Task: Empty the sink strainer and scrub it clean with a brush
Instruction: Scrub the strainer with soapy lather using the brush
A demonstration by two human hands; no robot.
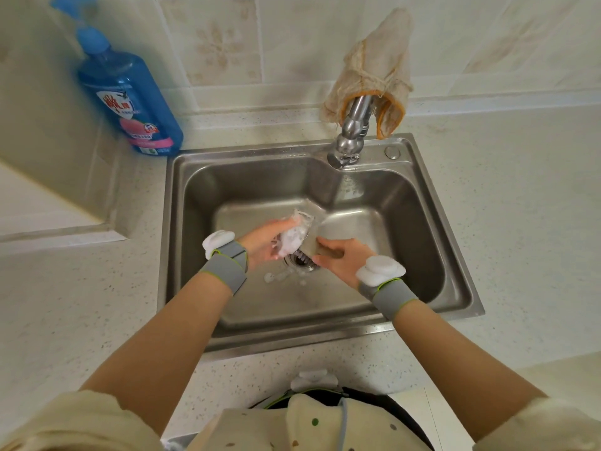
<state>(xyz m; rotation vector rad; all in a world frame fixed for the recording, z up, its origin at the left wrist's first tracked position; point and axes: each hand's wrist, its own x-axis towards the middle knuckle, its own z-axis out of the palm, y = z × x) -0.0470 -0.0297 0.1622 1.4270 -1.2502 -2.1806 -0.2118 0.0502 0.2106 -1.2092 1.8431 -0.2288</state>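
Nearest, two bare forearms reach over the sink point(455, 242) rim toward the open drain point(300, 261). The left hand point(265, 244) is closed round the foam-covered strainer point(292, 237), held just above and left of the drain, its long axis tilted up toward the faucet point(353, 131). The right hand point(341, 258) sits just beside it, fingers curled; I cannot tell whether it grips the brush. Behind stands a blue soap bottle point(130, 99); the basin leaves ample room.
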